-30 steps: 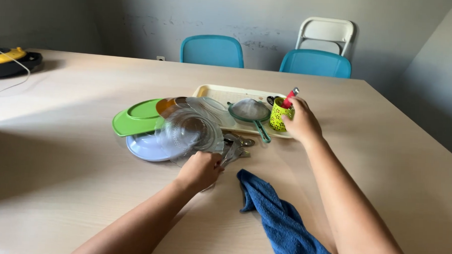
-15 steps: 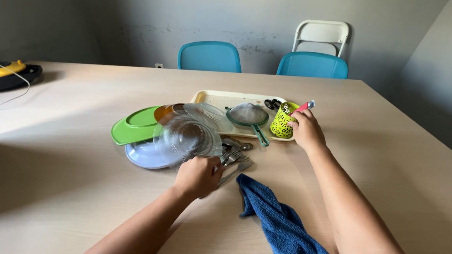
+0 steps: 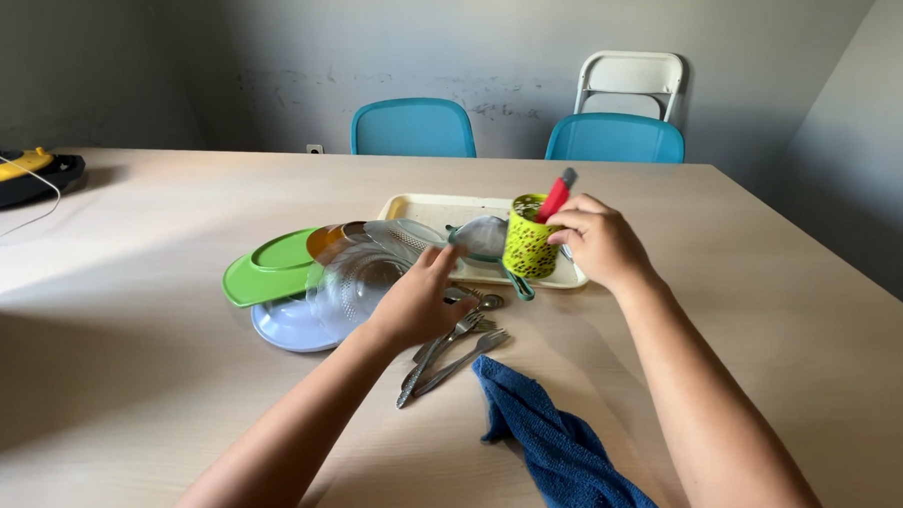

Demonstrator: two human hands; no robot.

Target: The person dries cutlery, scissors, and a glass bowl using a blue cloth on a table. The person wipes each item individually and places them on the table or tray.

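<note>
Yellow-green perforated cup [image 3: 526, 250], likely light and rigid, sat raised above the cream tray [image 3: 443, 210], right hand [image 3: 597, 244] clamped on its side and red-handled utensil [image 3: 556, 196]; left hand [image 3: 417, 301], fingers spread, touched the clear glass plate [image 3: 355, 281].

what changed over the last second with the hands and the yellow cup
The right hand has lifted the yellow-green perforated cup, red-handled tool inside, off the cream tray and holds it above the tray's front edge. The left hand let go of the clear glass plate and moved forward, fingers spread over the cutlery, which now lies fanned out. The green plate, strainer and blue towel stayed put.
</note>
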